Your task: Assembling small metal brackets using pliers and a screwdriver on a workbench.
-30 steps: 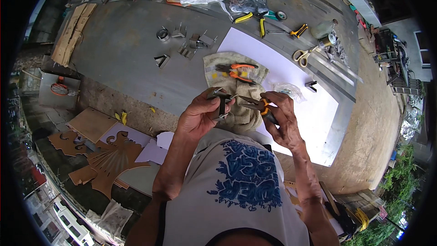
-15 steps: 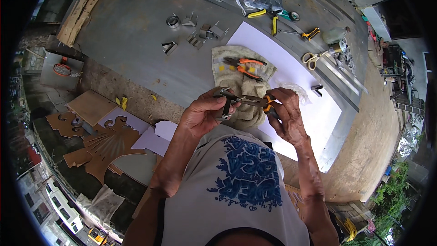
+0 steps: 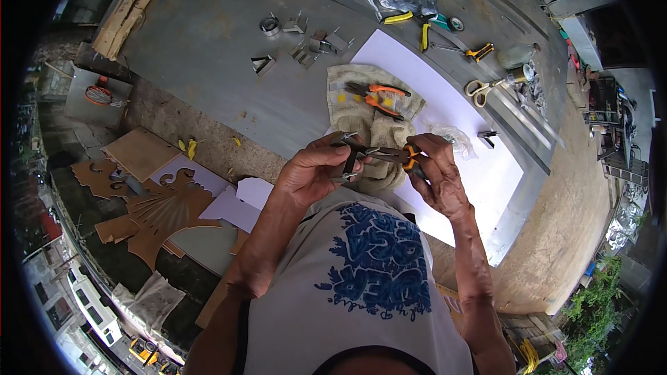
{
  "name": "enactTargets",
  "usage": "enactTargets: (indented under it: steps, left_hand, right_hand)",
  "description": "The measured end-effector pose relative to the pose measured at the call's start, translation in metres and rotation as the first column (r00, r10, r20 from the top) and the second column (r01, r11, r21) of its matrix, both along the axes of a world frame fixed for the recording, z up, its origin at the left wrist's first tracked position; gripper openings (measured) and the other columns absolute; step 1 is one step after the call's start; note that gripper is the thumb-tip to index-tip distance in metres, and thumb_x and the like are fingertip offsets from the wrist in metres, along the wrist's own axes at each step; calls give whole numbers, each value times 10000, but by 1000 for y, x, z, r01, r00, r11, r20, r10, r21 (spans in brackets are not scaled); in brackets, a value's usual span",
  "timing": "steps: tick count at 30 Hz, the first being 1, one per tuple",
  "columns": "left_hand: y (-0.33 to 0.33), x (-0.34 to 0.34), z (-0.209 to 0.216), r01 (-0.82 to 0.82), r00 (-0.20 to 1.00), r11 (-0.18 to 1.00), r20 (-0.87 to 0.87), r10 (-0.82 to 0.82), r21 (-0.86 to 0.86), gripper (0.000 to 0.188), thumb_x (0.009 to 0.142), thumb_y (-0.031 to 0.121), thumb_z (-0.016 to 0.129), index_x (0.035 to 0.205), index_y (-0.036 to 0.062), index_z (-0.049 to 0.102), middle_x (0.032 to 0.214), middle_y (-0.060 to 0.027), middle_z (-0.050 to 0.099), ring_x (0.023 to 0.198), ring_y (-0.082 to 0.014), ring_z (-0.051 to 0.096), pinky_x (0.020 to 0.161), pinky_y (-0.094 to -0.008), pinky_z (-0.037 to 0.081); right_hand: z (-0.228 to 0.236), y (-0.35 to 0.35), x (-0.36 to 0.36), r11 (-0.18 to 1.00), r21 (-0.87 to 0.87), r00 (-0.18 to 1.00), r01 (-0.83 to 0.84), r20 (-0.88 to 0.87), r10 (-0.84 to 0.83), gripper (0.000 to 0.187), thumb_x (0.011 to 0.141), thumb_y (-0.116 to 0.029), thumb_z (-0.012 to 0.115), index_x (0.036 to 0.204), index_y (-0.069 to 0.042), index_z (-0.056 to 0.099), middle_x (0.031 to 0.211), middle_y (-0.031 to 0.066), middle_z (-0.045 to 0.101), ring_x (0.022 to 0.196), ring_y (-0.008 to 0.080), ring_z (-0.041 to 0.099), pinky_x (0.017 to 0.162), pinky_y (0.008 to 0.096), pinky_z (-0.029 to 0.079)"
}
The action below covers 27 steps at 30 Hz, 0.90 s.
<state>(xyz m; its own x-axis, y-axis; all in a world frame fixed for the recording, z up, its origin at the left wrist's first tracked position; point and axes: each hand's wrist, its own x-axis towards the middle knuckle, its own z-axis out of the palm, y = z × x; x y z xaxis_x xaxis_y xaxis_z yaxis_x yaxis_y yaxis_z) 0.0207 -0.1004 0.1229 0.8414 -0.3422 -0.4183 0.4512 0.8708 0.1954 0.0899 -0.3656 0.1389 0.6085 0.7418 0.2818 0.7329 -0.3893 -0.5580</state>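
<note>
Above the cloth (image 3: 361, 107) on the desk (image 3: 208, 48), both hands grip work: the left hand (image 3: 313, 173) pinches a small bent metal strip (image 3: 349, 156), the right hand (image 3: 434, 173) squeezes orange-handled pliers (image 3: 392, 155) clamped on it. One more pair of orange pliers (image 3: 375, 95) lies on the cloth. About six bent metal pieces (image 3: 302, 38) sit beyond. One white sheet (image 3: 458, 107) carries scissors (image 3: 483, 88).
</note>
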Motion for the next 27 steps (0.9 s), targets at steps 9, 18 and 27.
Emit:
enactTargets:
  steps: [9, 18, 27]
  left_hand:
    - [-3, -5, -4, 17, 1000, 1000, 26, -17, -19, 382, 858, 64, 701, 1196, -42, 556, 1033, -281, 617, 844, -247, 642, 706, -304, 562]
    - [-4, -7, -2, 56, 996, 997, 73, -59, 44, 348, 831, 22, 705, 1165, -32, 622, 970, -188, 693, 864, -227, 700, 799, -311, 562]
    - [-11, -10, 3, -24, 995, 980, 100, 4, 199, 368, 762, -8, 759, 1111, -22, 643, 988, -215, 693, 852, -251, 699, 771, -329, 576]
  right_hand:
    - [0, -1, -3, 1000, -9, 1000, 0, 24, 0, 474, 674, 43, 695, 1126, -23, 570, 1273, 129, 526, 1168, 370, 517, 977, 470, 442]
    - [-4, -6, -8, 1000, -14, 999, -6, 37, 6, 450, 683, 41, 701, 1109, -20, 571, 1256, 133, 526, 1129, 363, 515, 962, 465, 438]
    - [-18, -15, -24, 999, -32, 999, 9, 44, -8, 475, 619, 8, 752, 1060, 13, 578, 1293, 132, 470, 1157, 356, 483, 966, 421, 440]
